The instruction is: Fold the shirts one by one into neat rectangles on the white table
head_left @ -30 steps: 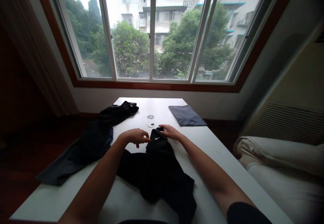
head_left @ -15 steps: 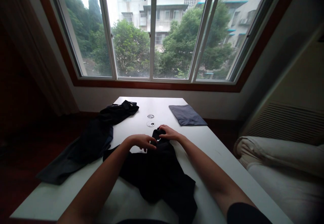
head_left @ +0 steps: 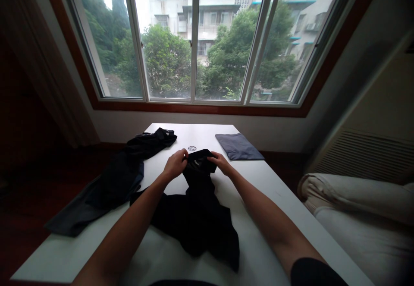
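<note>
A black garment (head_left: 197,217) lies crumpled on the white table in front of me, its far end lifted into an open band with a small pale mark inside. My left hand (head_left: 176,163) pinches the left side of that band between thumb and fingers. On the opposite side, my right hand (head_left: 220,161) grips the band's right edge. The band is stretched between both hands, while the lower part of the cloth spreads in loose folds toward me and to the left, partly behind my left forearm.
A heap of dark clothes (head_left: 119,176) hangs over the table's left edge. At the far right of the white table (head_left: 271,217) lies a folded grey cloth (head_left: 239,146). A round table inset (head_left: 192,148) shows beyond my hands. A pale padded seat (head_left: 362,208) stands at right.
Both hands have closed on the garment's far end and spread it wider, my left hand moving up and away. The cloth has been drawn away from me, and its lower right part has shifted left.
</note>
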Demonstrator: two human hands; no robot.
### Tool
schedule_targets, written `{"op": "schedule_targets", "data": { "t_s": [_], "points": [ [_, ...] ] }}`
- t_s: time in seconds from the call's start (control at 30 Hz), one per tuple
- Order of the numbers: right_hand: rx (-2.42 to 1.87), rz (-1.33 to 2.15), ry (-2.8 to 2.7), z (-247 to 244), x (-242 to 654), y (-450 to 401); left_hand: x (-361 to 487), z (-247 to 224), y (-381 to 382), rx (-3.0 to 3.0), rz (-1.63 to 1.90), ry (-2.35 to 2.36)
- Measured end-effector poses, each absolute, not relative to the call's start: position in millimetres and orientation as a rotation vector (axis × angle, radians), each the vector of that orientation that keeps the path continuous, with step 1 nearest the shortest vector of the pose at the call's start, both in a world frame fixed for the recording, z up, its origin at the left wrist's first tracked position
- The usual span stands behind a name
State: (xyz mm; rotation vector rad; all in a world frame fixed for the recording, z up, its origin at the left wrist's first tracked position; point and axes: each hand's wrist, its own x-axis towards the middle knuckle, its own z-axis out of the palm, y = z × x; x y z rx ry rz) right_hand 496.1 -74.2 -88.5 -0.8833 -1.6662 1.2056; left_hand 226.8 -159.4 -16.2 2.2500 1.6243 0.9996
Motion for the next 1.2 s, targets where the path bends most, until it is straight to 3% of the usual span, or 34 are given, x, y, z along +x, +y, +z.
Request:
{"op": "schedule_targets", "data": {
  "t_s": [0.3,0.47,0.77,1.0,1.2],
  "points": [
    [-0.811,1.308,-1.851,-71.5,480.5,-90.1,207.1,-2.3,-151.9,2.098,1.509,1.660],
    [-0.900,1.372,-2.045,-66.6,479.4,-93.8,199.7,-12.3,-138.3,1.827,1.604,1.587],
    [-1.117,0.691,-1.749,-32.4,473.8,-95.1,209.5,-24.8,-133.2,1.474,1.369,1.314],
    [-1.112,0.474,-1.760,21.2,475.2,-130.9,219.9,-19.7,-156.9,1.384,0.938,0.931],
    [-1.081,0.131,-1.717,51.8,482.5,-155.9,237.6,-11.7,-177.0,1.368,0.870,0.803]
  ]
}}
